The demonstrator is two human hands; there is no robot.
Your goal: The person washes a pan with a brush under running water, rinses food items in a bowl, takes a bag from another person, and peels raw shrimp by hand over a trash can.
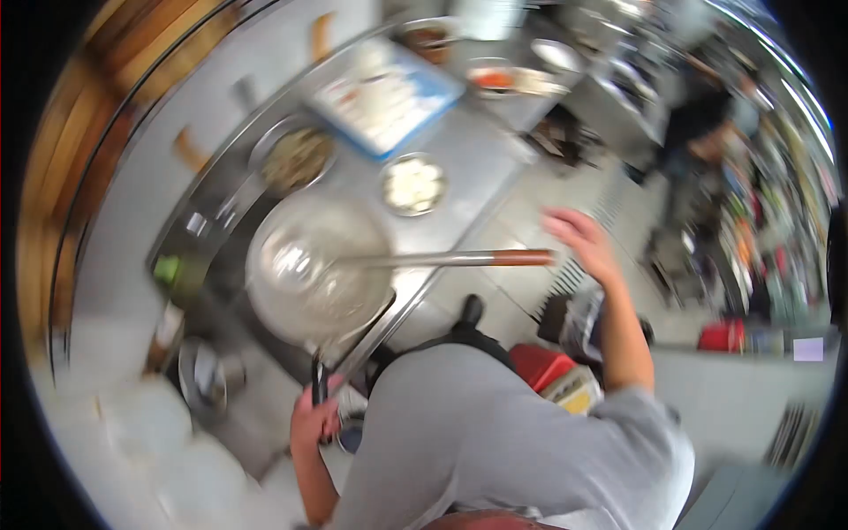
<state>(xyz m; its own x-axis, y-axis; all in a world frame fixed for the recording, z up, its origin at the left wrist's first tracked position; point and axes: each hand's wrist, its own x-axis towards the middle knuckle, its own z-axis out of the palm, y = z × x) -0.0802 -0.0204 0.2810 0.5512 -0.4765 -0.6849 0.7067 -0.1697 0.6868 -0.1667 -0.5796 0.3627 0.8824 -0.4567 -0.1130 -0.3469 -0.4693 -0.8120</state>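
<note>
A large round pan (353, 309) holds cloudy liquid, over the dark stove area at the left of the counter. Around its black handle (319, 380) my left hand (315, 415) is wrapped. A long ladle (415, 260) with a wooden handle end lies across the pan, its bowl in the liquid. Just right of that wooden end is my right hand (579, 237), apart from it, fingers spread and holding nothing. Beyond the pan stand a bowl of white pieces (413, 184) and a bowl of brownish food (299, 159).
A blue-edged tray (389, 97) of white items lies on the metal counter (468, 146). A metal pot (205, 375) stands at the left, near white stacked containers (150, 433). A red container (537, 364) is below the counter. Another person (702, 119) stands at the upper right.
</note>
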